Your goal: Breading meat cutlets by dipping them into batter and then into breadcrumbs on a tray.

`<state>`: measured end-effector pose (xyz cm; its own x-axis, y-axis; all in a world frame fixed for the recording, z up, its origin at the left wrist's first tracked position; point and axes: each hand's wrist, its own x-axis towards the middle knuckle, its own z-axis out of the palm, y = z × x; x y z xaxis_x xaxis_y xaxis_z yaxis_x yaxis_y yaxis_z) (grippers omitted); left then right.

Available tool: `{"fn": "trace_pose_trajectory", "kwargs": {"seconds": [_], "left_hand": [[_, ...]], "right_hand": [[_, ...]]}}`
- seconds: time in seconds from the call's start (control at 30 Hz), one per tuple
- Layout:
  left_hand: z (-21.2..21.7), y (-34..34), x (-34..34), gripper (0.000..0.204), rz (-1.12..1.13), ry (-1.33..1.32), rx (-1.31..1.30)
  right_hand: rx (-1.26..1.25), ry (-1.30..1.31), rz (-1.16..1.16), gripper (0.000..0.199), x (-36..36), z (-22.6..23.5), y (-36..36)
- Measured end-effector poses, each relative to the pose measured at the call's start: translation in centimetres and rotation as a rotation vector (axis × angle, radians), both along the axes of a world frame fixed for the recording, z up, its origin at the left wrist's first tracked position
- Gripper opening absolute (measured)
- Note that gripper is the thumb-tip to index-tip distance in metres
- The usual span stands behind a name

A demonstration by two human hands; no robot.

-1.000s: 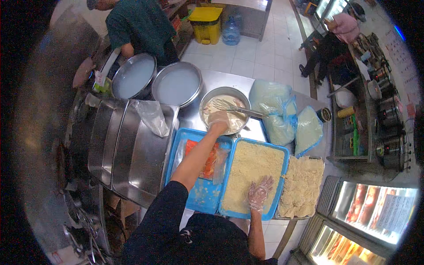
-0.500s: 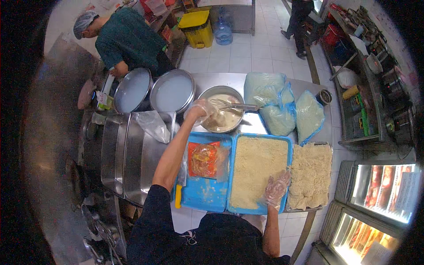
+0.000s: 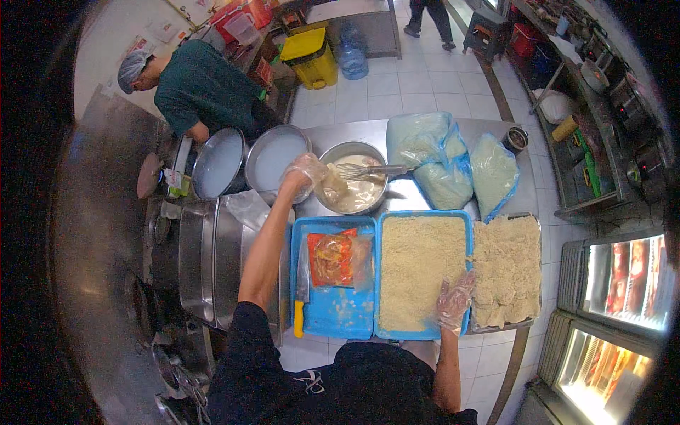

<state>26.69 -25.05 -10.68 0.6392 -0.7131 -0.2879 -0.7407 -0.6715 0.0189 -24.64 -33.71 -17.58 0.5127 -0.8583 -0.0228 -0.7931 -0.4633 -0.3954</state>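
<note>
Since the earlier frame, the left hand (image 3: 306, 172) has stayed at the rim of the batter bowl (image 3: 352, 185) and now lifts a pale coated piece (image 3: 333, 183) just above the batter surface; the view has also tilted slightly upward. Gloved fingers of the left hand are curled in a pinch around the piece. The right hand (image 3: 453, 302), also gloved, rests with fingers loosely spread on the near edge of the blue crumb tray (image 3: 421, 273), which is filled with an even layer of breadcrumbs. Judged progress: the metal tray (image 3: 506, 273) just right of it is already packed with breaded pieces, so most of the batch appears done. The left blue tray (image 3: 333, 312) holds a nearly flat orange bag (image 3: 331, 258) and a yellow-handled knife (image 3: 299, 297), suggesting little raw stock remains. A whisk (image 3: 368, 170) lies across the bowl. Two round pans of white liquid (image 3: 248, 159) stand to the left, and bags of crumbs (image 3: 443, 163) behind the trays
</note>
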Motion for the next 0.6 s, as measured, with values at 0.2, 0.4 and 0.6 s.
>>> {"fn": "trace_pose_trajectory", "kwargs": {"seconds": [0.2, 0.4, 0.6], "left_hand": [[2.1, -1.1, -1.5, 0.032, -0.265, -0.114, 0.119], [3.6, -2.3, -4.5, 0.028, -0.148, -0.015, 0.063], [1.5, 0.6, -2.0, 0.036, 0.011, 0.183, -0.229]], "right_hand": [[-0.010, -0.064, -0.002, 0.061, -0.3, 0.0, 0.3], [0.006, -0.074, -0.023, 0.058, -1.2, 0.6, 0.9], [-0.139, -0.166, 0.037, 0.058, -2.1, -0.9, 1.8]]}}
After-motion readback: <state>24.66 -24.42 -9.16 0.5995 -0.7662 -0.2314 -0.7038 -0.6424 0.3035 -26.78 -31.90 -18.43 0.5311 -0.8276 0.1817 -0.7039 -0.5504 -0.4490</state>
